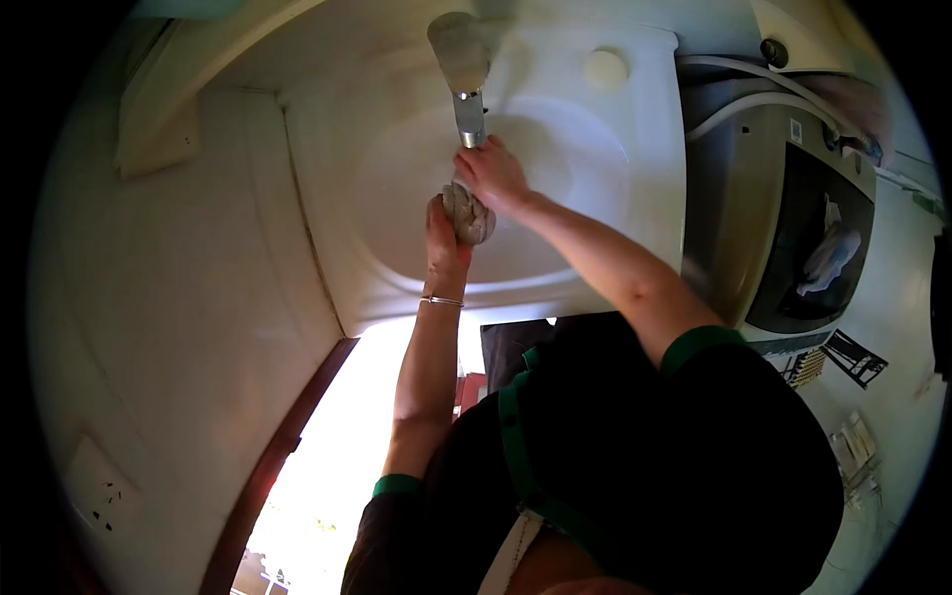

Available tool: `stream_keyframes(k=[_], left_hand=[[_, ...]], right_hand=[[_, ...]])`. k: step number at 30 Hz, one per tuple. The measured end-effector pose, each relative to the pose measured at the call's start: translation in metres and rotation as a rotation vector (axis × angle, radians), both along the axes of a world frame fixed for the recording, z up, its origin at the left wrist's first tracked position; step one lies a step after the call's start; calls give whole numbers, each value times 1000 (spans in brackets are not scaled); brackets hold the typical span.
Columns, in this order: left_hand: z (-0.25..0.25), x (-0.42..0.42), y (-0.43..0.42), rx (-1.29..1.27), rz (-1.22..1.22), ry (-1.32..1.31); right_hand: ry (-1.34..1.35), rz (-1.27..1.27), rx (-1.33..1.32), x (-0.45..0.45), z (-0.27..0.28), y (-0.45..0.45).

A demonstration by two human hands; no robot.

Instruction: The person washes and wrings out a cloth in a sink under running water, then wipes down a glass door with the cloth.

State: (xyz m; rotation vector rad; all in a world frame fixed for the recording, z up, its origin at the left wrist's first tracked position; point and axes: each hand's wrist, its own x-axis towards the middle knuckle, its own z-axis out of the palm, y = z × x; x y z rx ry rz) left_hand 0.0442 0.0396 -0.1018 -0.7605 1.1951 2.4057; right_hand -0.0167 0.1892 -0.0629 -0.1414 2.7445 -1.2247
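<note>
A bunched, twisted grey-beige cloth [469, 215] is held over the white washbasin [387, 213], below the tap [461, 64]. My left hand [443, 238] wraps round its left and lower side, thumb pointing up. My right hand [493, 178] is right under the spout, with its fingers curled at the upper end of the cloth; their tips are partly hidden. A thin bracelet [441, 300] circles my left wrist. Whether water runs from the tap, I cannot tell.
A round white disc [606, 69] lies on the basin's back right ledge. On the right, a washing machine [729, 198] carries a crumpled cloth [831, 258] on its dark lid, with pale hoses [759, 99] behind. A tiled wall [218, 228] borders the basin's left. Bright light fills a doorway [337, 456].
</note>
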Motion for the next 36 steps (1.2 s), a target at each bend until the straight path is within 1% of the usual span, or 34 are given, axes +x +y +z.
stream_keyframes(k=[1, 3, 4, 5, 7, 8, 10, 11, 12, 13, 14, 15, 16, 18, 19, 20, 21, 22, 23, 24, 25, 27, 28, 29, 30, 31, 32, 34, 35, 36], left_hand=[[-4, -2, -9, -88, -7, 16], [39, -5, -13, -390, -1, -7], [43, -4, -18, -389, -11, -35], [45, -4, -19, -393, -6, -37], [38, -8, -19, -200, -20, -97], [32, -13, -19, -203, -17, -99], [12, -29, -16, 120, 11, -516], [1, -31, -24, 120, 6, -512], [-13, -30, -38, 505, -163, -204], [-22, -30, -44, 883, -324, 122], [20, -32, -29, 654, -14, -139], [11, -28, -27, 656, -13, -143], [-11, -23, -27, 644, 10, -76], [-58, -15, -27, 622, 53, 58], [-68, -13, -24, 610, 72, 123], [2, -26, -7, 189, 56, -128], [22, -22, 6, 188, 49, -139], [34, -19, 16, 131, 32, -152], [37, -19, 21, 77, 27, -155], [10, -19, 6, -53, -23, -38], [16, -16, -5, -51, -15, -39], [39, -14, -23, -179, -32, -250], [38, -12, -31, -159, -74, -247], [34, -9, -30, -159, -54, -241], [36, -8, -22, -78, -126, -121], [39, -6, -15, -2, -191, 4], [18, -29, -7, 30, -65, -377], [34, -43, -8, -79, 32, -114], [32, -47, -17, -141, 59, -1], [22, -39, -18, -255, 32, 70]], right_hand=[[139, 113, 86, 3, -8, 18], [273, 40, 263, 10, 1, 54], [174, 31, 326, 11, 8, 68], [173, 36, 322, 18, 5, 60], [-5, -221, 200, 37, -16, 33], [-25, -234, 187, 37, -32, 9], [-260, -409, -612, 37, -40, -39], [-258, -295, -664, 37, -31, -52], [-260, -185, -711, 46, -16, -62], [-59, -94, -548, 55, 21, -65], [29, -17, -562, 62, 52, -63], [114, 60, -577, 67, 70, -62], [113, 60, -576, 67, 65, -62], [139, -6, -312, 57, 48, -59], [-22, -84, -300, 38, 41, -50], [-237, -243, -176, 25, 41, -38], [-144, -237, -203, 12, 17, -20], [-158, -190, 10, 2, 4, -7], [-17, -168, 30, 4, -18, 6], [18, -107, 96, 5, -15, 23], [92, -140, 173, 4, -26, 40], [150, -137, 385, 18, 7, 55], [151, -123, 382, 26, -5, 48], [120, -181, 242, 35, -29, 34], [95, -231, 99, 39, -50, 20], [-238, -268, -202, 40, -61, 2], [-572, -283, -490, 35, -63, -12], [-323, -24, -566, 41, -34, -40], [-275, 58, -559, 44, -13, -49], [-224, 139, -555, 46, 9, -58]])
